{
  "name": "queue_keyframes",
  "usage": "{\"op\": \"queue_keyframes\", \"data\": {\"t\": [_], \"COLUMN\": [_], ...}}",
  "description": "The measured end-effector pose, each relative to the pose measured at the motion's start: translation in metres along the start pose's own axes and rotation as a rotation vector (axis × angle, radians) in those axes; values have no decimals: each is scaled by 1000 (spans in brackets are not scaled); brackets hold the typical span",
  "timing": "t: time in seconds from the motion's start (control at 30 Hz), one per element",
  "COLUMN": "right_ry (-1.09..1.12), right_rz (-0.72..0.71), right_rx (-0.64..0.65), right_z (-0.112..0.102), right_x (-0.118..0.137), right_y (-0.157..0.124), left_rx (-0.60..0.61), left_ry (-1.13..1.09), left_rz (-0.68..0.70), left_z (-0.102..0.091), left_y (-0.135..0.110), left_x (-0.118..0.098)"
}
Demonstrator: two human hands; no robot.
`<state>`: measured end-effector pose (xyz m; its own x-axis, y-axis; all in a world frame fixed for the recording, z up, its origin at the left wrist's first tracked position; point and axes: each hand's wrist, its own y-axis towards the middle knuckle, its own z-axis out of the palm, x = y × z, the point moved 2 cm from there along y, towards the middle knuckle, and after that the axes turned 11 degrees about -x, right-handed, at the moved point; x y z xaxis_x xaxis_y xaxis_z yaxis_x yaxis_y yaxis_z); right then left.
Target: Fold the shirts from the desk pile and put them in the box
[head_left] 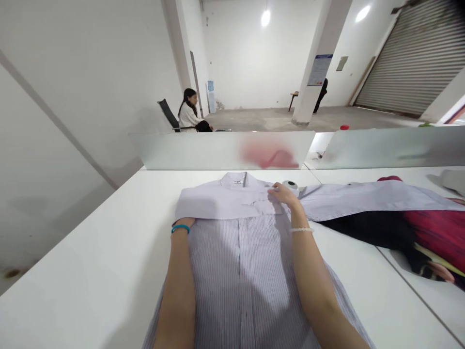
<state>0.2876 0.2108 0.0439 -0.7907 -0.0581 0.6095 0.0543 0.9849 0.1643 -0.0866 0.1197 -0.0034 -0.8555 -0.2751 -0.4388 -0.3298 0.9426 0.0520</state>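
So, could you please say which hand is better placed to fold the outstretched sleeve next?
Probably the right hand: it is nearer the outstretched sleeve, while the left hand is mostly hidden under folded cloth.

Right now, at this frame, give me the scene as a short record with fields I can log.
Garment: pale striped shirt, front up, collar pointing away from the wearer
Near sleeves: folded sleeve across the chest; other sleeve stretched out to the right
Left hand: mostly hidden under the folded sleeve; grip cannot be told
Right hand: fingers pinching fabric at the end of the folded sleeve
Surface: white table
Right side: black cloth and red cloth
Beyond: frosted divider, seated person
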Motion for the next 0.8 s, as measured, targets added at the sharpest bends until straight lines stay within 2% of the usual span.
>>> {"op": "queue_keyframes", "data": {"t": [0.1, 0.2, 0.37, 0.53, 0.63, 0.73, 0.8], "right_ry": [29, 59, 70, 74, 98, 141, 175], "right_rz": [51, 64, 103, 134, 114, 80, 54], "right_rx": [-159, -216, -187, -140, -125, -88, -48], "right_z": [-8, -9, 9, 21, 18, 11, 7], "right_x": [-4, -6, -19, -33, -34, -33, -33], "right_y": [4, 6, 6, 5, 6, 4, 2], "left_rx": [-63, -98, -79, 25, 164, 308, 317], "left_ry": [-28, -46, -41, 17, 69, 95, 60], "left_rz": [-99, -100, -30, 41, 109, 163, 202], "left_z": [-2, -4, -6, -12, -31, -65, -89], "left_y": [0, 2, -2, -10, -15, -28, -39], "left_x": [2, 0, -7, -24, -38, -51, -59]}}
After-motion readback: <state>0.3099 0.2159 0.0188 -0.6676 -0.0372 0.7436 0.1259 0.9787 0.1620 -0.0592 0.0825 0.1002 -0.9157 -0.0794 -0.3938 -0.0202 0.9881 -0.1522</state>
